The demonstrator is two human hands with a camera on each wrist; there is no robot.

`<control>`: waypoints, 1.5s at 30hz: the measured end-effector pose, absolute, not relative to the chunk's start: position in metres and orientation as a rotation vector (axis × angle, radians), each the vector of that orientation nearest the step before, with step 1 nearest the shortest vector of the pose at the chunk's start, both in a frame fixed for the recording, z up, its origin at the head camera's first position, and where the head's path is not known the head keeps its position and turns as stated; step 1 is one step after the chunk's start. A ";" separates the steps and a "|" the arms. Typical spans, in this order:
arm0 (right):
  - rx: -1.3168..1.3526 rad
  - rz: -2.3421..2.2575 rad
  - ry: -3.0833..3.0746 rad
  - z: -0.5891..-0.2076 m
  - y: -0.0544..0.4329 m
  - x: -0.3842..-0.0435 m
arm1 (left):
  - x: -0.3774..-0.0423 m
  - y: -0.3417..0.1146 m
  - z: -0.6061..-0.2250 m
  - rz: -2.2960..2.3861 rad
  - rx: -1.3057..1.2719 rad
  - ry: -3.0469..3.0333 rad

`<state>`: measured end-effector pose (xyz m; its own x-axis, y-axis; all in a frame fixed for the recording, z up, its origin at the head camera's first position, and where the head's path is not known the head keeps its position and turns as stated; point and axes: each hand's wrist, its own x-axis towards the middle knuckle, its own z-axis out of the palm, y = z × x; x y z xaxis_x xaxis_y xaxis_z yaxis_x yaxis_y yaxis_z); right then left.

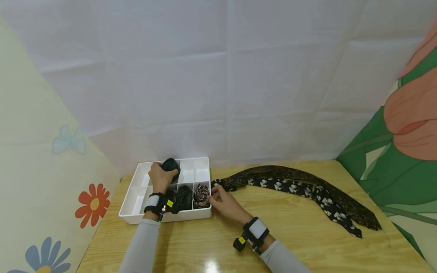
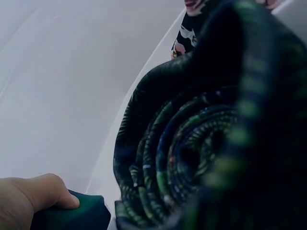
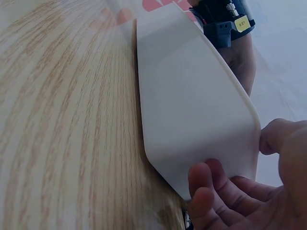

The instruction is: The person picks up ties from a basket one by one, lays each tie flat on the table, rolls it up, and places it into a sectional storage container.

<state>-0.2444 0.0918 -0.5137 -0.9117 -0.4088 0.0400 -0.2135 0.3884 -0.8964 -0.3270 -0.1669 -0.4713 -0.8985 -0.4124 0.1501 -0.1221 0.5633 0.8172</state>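
Because the white tray (image 1: 196, 215) rests on what looks like a smooth table (image 1: 218, 242), a hard pull from the right hand (image 1: 225, 204) could drag it askew. That hand's fingers are curled against the outside of the tray's right wall, its thumb at the rim; if the hold slackened during a downward push, the tray might slide or turn.

Just inside the tray's front wall sit several coils: a pink-and-black roll (image 1: 201, 196) at the right end, a dark roll (image 1: 184, 198) beside it, and a leaf-patterned roll (image 2: 158, 167) next toward the tray's left end. Their turns look loose and no tie shows around them, so a brush from the left wrist camera (image 1: 174, 206) could spring one open.

Farther in, over the tray's back row, the left hand (image 1: 160, 176) grasps a dark green roll (image 1: 171, 168), thumb against the cloth; whether that roll touches the tray's floor cannot be told. Should the fingers release unevenly, its outer turn might unwind or catch on a divider.

Right of the tray, a white-figured black strip (image 1: 283, 185) and a dark speckled strip (image 1: 317, 180) lie overlapping, one end close to the tray's right wall, where a sideways shift of the tray could ruck it.
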 end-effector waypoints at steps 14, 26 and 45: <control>-0.548 -1.538 2.426 -0.515 0.092 -0.247 | -0.327 -0.158 -0.473 -1.152 0.432 -2.553; -0.571 -1.512 2.397 -0.514 0.095 -0.245 | -0.319 -0.165 -0.465 -1.083 0.318 -2.717; -0.479 -1.406 2.744 -0.510 0.113 -0.255 | -0.318 -0.161 -0.469 -0.966 0.143 -2.788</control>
<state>-0.2550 0.1130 -0.5100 -0.9526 -0.2798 0.1194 -0.2604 0.5470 -0.7956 -0.3183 -0.1607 -0.4685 -0.9778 -0.1516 0.1444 -0.0298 0.7834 0.6208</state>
